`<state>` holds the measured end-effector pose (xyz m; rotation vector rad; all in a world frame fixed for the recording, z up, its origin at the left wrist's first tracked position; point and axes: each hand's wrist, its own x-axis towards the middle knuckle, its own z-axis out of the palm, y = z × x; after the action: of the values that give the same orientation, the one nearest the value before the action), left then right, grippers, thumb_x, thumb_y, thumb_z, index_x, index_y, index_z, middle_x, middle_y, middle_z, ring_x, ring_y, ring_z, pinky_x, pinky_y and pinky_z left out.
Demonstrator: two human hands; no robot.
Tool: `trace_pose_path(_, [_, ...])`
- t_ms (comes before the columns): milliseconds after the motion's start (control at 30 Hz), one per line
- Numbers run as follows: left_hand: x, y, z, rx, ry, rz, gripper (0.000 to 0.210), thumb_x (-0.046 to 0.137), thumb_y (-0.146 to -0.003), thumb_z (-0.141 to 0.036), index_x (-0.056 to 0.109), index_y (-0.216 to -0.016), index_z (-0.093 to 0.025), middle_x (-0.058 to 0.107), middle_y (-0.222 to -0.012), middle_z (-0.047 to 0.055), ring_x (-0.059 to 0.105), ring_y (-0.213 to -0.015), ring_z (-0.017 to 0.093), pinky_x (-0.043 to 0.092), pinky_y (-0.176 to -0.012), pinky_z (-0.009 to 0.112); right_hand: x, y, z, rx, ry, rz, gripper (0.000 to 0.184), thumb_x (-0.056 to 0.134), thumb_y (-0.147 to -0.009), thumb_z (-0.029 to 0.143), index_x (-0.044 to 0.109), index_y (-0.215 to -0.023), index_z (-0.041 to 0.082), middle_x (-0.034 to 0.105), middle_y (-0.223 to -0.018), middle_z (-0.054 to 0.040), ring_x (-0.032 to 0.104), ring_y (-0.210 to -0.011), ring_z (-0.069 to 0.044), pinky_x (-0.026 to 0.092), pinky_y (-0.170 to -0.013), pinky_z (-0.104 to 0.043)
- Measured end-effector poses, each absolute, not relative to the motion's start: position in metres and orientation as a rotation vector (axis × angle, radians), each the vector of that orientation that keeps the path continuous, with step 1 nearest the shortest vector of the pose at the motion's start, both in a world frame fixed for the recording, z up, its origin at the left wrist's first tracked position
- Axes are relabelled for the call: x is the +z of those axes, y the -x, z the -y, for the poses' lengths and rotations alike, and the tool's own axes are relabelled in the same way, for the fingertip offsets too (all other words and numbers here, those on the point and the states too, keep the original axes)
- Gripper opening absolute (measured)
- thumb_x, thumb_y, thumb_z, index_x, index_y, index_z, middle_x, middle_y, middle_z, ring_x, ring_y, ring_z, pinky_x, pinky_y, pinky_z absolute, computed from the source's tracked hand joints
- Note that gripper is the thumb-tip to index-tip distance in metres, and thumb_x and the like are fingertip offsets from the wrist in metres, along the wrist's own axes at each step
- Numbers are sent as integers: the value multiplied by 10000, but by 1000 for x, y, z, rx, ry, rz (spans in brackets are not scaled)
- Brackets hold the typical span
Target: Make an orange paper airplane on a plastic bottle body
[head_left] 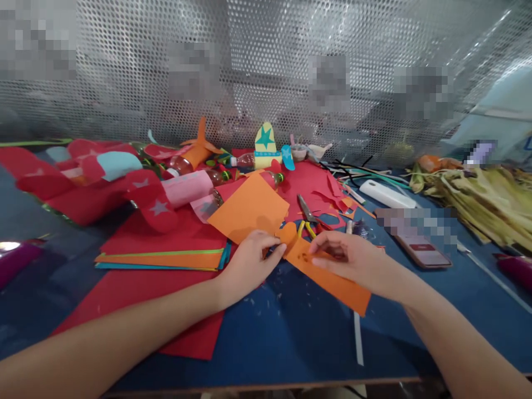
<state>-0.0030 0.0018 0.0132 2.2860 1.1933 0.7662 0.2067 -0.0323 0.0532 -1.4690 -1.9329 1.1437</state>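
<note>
My left hand (251, 263) pinches a small rounded orange paper piece (287, 235) between thumb and fingers. Just behind it, an orange sheet (249, 206) lies tilted over other material. My right hand (353, 257) is closed at the upper edge of an orange paper strip (332, 281), thumb on its face and fingers curled. The strip slants down to the right, its left end meeting the rounded piece. Scissors (307, 209) with red handles and a yellow-handled tool (306, 228) lie right behind my hands.
Red sheets (191, 338) and a stack of coloured sheets (162, 260) lie at left. Decorated bottles (243, 160) stand behind. At right are a phone (419, 244), a white box-like object (386, 194) and dried husks (477, 194). A white strip (358, 341) lies near the table's front edge.
</note>
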Motion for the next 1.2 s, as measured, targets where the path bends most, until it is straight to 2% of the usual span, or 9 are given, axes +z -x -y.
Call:
trace_pose_path(100, [12,3,-2,733,-2286,-1210,303,466,-884,-276,583,-621,-183,568,-646,8,537,-701,161,409,-665,258,46,-213,30,1140,1489,1945,105,572,-810,321,572,-850,224,639,-887,-9,616,-841,-175,479,-779,-315])
trace_pose_path(267, [9,2,-2,695,-2261,-1231,280,487,-872,-268,633,-644,-194,633,-714,21,581,-772,175,439,-700,265,42,-222,30,1204,1419,2042,202,491,-858,261,577,-1042,249,637,-1096,-39,606,-1001,-196,459,-896,-364])
trace_pose_path(400, [8,2,-3,702,-2247,-1205,276,492,-869,-270,635,-644,-196,645,-728,23,591,-822,187,455,-731,276,40,-226,30,1102,1540,1871,383,577,-803,329,448,-1160,274,675,-977,-34,649,-850,-196,513,-750,-336])
trace_pose_path(600, [10,2,-2,694,-2243,-1194,303,475,-878,-273,600,-613,-194,636,-723,17,590,-844,186,456,-744,278,42,-225,34,848,1676,1901,224,597,-767,335,442,-918,274,626,-694,29,607,-586,-172,470,-560,-289])
trace_pose_path(700, [11,1,-2,668,-2245,-1202,307,475,-877,-267,588,-601,-192,623,-690,15,589,-838,187,452,-745,281,45,-223,40,828,1578,2026,152,566,-787,279,418,-762,255,630,-807,-16,627,-789,-214,474,-665,-315])
trace_pose_path(800, [11,1,-2,676,-2248,-1204,309,470,-878,-261,583,-599,-191,612,-672,14,586,-828,186,447,-743,281,49,-220,44,1050,1409,2044,203,517,-821,235,361,-690,236,633,-974,-57,576,-1018,-241,455,-816,-337])
trace_pose_path(933, [10,1,-2,698,-2254,-1186,331,458,-883,-253,559,-576,-185,592,-650,11,579,-802,178,439,-734,279,53,-212,46,1276,1435,2020,211,479,-875,394,461,-748,226,614,-834,-41,579,-772,-189,466,-688,-296])
trace_pose_path(1033, [11,1,-1,732,-2263,-1173,333,461,-883,-258,560,-574,-183,582,-636,9,573,-781,172,432,-723,275,50,-208,45,1262,1503,2021,325,411,-894,514,567,-846,233,629,-859,-37,584,-823,-198,462,-725,-296])
trace_pose_path(1200, [13,2,-1,723,-2289,-1158,358,446,-889,-257,546,-554,-178,565,-623,9,564,-780,172,431,-715,271,39,-208,39,1186,1568,2051,195,465,-888,355,623,-928,248,662,-977,-29,608,-915,-204,457,-807,-320])
